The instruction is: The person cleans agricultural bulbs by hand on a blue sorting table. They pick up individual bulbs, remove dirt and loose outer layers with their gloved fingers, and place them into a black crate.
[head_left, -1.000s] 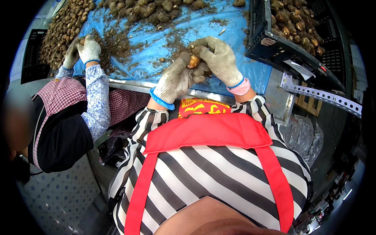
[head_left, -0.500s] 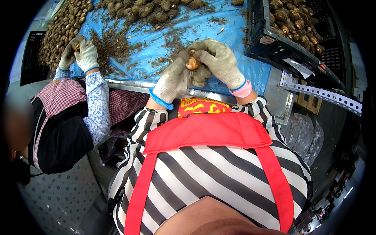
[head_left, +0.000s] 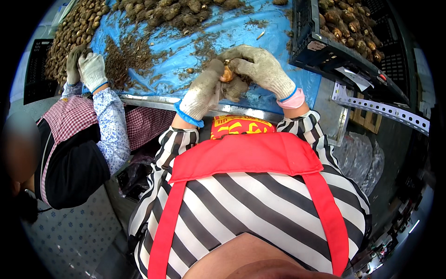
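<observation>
Over the near edge of the table my two gloved hands meet around a small brown taro (head_left: pixel 227 74) with an orange-pink patch showing. My left hand (head_left: pixel 205 89) grips it from the left, fingers closed. My right hand (head_left: pixel 263 69) curls over it from the right, fingertips bent against its top. Both gloves are whitish and soiled with dirt. Just below the held taro, several rough brown taros (head_left: pixel 235 90) lie close together at the table edge. Parts of the held taro are hidden by the fingers.
A blue plastic sheet (head_left: pixel 167 69) strewn with soil covers the table. Taros are heaped at the back (head_left: pixel 181 13) and far left (head_left: pixel 79 28). A black crate of taros (head_left: pixel 348 28) stands at right, above a perforated metal strip (head_left: pixel 381 111). A co-worker's gloved hands (head_left: pixel 88 67) work at left.
My right wrist has shifted slightly right and down while both hands stay on the taro. The co-worker's hands have moved a little left and down.
</observation>
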Available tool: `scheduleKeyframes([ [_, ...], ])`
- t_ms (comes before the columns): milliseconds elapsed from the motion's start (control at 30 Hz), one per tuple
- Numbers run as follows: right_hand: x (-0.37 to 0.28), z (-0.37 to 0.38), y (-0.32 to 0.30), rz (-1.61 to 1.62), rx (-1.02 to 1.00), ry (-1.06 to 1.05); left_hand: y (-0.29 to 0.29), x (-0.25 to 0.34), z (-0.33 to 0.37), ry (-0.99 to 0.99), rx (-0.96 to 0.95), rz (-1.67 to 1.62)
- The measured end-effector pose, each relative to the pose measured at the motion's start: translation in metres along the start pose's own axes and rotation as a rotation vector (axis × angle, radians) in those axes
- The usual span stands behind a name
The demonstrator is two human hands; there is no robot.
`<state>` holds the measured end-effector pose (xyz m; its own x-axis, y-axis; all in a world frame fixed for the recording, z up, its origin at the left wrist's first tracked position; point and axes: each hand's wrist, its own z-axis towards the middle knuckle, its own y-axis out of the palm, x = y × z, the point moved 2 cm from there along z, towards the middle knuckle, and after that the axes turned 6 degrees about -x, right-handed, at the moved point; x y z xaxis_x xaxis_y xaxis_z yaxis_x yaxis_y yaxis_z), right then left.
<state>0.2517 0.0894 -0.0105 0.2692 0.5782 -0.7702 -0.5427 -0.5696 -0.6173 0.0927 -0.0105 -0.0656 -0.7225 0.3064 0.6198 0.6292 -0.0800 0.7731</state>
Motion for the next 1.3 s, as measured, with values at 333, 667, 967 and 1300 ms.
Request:
scheduleKeyframes([
  [333,0.017,0.005,-0.016,-0.155,0.234,0.195,0.023,0.011,-0.003,-0.047,-0.067,-0.339],
  [667,-0.010,-0.011,0.006,0.454,0.048,0.168,0.026,0.009,0.000,-0.103,-0.149,-0.620],
  [967,-0.009,0.000,0.012,0.250,0.112,0.383,0.016,-0.004,-0.001,-0.144,0.107,-0.477],
  [1300,-0.012,-0.002,0.020,0.304,-0.122,0.350,0.008,-0.009,-0.001,-0.082,0.175,-0.302],
])
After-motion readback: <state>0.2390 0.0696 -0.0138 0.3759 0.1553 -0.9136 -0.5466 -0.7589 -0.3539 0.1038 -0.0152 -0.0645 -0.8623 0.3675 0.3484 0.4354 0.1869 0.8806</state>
